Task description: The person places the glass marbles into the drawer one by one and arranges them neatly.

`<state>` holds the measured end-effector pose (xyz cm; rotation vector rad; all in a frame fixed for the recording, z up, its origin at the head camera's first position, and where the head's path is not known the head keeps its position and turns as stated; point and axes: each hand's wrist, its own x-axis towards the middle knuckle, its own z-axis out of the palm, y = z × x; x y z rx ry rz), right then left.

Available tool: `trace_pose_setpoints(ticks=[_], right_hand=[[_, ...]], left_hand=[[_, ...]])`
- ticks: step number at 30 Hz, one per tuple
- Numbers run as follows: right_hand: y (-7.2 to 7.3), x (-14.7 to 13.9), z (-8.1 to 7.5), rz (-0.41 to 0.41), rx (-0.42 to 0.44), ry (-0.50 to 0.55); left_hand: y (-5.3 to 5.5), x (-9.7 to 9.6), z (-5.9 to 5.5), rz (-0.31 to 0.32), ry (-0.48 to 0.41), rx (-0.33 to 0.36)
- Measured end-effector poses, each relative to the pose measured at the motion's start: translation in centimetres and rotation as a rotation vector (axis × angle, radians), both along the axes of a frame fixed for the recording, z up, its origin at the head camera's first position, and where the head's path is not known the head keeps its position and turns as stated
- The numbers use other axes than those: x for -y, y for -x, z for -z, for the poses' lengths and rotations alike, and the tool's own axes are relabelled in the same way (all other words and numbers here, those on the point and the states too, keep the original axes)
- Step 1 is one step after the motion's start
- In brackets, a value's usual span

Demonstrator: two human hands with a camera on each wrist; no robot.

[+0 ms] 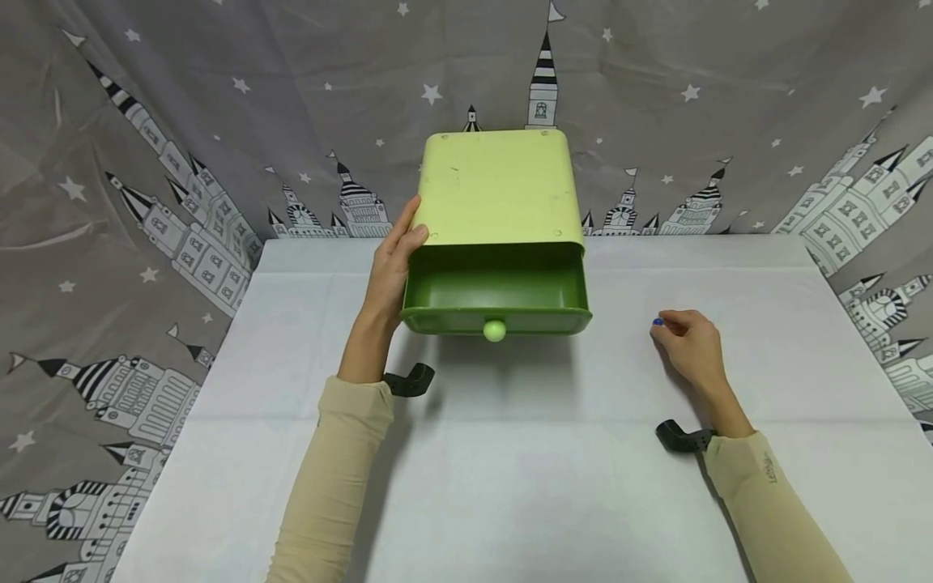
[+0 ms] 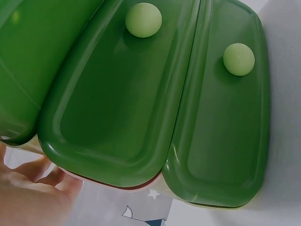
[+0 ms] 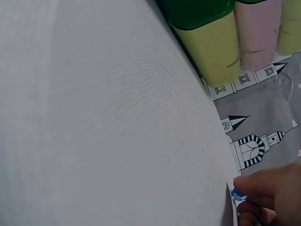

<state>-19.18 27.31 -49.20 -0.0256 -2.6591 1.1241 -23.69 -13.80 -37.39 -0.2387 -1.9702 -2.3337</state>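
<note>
A small chest of drawers (image 1: pixel 503 186) with a pale yellow-green top stands at the back of the table. Its green top drawer (image 1: pixel 499 320) is pulled out, with a round light-green knob (image 1: pixel 494 330) on its front. Below it, the middle drawer (image 2: pixel 108 103) and the bottom drawer (image 2: pixel 225 127) are closed. My left hand (image 1: pixel 392 271) rests against the chest's left side, fingers extended along it and thumb near the top front edge. To the right, my right hand (image 1: pixel 692 344) pinches a small blue, glassy piece (image 3: pixel 239 194) between thumb and fingers, close over the table.
A white cloth (image 1: pixel 503 486) covers the table. Behind it hangs a grey curtain (image 1: pixel 291 97) printed with castles and stars. Each wrist carries a black camera mount, one at the left wrist (image 1: pixel 410 380) and one at the right wrist (image 1: pixel 683 437).
</note>
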Motion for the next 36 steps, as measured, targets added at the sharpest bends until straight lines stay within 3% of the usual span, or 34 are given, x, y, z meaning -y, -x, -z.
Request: trace_pose_setpoints(ticks=[14,36], right_hand=[[0.05,0.15,0.28,-0.020,-0.048,-0.039],[0.05,0.10,0.29,0.022,0.022,-0.003]], left_hand=[[-0.02,0.04,0.17,-0.005,0.000,0.010],[-0.03,0.06,0.13,-0.009,0.018,0.006]])
